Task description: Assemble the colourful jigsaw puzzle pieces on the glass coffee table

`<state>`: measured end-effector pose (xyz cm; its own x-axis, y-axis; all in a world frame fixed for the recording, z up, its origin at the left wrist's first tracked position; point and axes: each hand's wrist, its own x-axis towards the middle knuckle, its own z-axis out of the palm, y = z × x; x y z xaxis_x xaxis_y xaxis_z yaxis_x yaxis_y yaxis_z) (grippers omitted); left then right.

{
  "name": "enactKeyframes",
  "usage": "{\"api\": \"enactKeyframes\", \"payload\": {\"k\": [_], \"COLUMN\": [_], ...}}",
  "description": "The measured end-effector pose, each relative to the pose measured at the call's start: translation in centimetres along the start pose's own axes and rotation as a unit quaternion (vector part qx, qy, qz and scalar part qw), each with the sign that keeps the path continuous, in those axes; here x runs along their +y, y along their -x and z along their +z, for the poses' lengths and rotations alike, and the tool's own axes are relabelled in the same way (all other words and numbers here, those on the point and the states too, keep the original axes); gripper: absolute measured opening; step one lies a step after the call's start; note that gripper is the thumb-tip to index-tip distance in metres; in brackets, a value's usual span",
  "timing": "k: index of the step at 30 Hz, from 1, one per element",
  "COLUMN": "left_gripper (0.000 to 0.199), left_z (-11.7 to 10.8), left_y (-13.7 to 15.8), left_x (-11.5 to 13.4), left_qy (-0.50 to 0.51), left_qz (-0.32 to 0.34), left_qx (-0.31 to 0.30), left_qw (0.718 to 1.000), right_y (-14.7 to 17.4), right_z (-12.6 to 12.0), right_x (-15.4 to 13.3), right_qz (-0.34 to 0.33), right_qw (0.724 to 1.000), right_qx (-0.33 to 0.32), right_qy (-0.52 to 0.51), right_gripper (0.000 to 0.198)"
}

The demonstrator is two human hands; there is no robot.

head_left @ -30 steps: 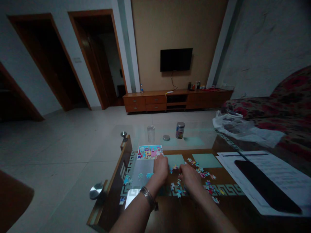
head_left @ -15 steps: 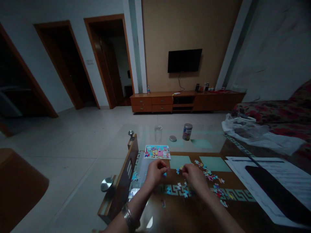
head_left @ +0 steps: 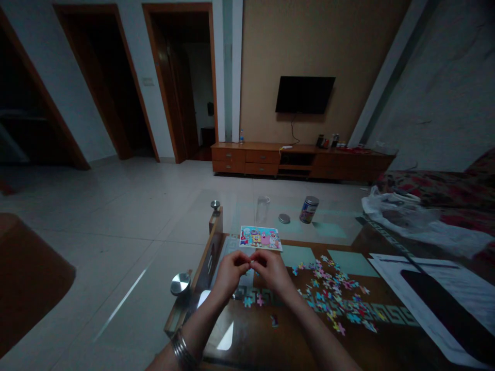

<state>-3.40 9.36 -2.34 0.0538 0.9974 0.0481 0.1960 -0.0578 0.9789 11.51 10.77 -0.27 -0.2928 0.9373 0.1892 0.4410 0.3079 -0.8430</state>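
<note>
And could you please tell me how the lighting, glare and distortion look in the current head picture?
Head view: dim overall, darkest inside the doorways; white glare on the glass tabletop toward the bottom; door frames lean, as if from a wide lens; puzzle pieces are soft in detail, and whatever is between the left hand and right hand is too small to identify.

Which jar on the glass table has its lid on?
The patterned jar on the right has its silver lid on. The clear jar on the left has none; a loose lid lies between them.
</note>
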Motion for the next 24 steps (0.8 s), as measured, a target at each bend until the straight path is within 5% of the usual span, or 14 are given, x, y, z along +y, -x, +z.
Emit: {"api": "enactKeyframes", "payload": {"k": [5, 11, 24], "left_gripper": [0.009, 0.017, 0.024], "left_z": [-2.9, -5.9, -5.8], "left_y": [-0.1, 0.7, 2.4], "left_x": [-0.9, -1.7, -0.4], "left_qy": [-0.088, -0.258, -0.408], "left_qz": [0.000, -0.006, -0.028], "left_qx": [0.030, 0.050, 0.004], "left_qw": [0.996, 0.965, 0.912], "right_y": [-0.9, -2.5, -3.3], "right_z": [2.0, 4.1, 5.7], "right_x": [-0.8, -0.1, -0.6], "right_qz": [-0.002, 0.030, 0.036], "right_qw": [0.997, 0.993, 0.984], "right_qx": [-0.012, -0.049, -0.093], "right_qy": [0.075, 0.100, 0.148], "right_gripper": [0.019, 0.009, 0.013]}}
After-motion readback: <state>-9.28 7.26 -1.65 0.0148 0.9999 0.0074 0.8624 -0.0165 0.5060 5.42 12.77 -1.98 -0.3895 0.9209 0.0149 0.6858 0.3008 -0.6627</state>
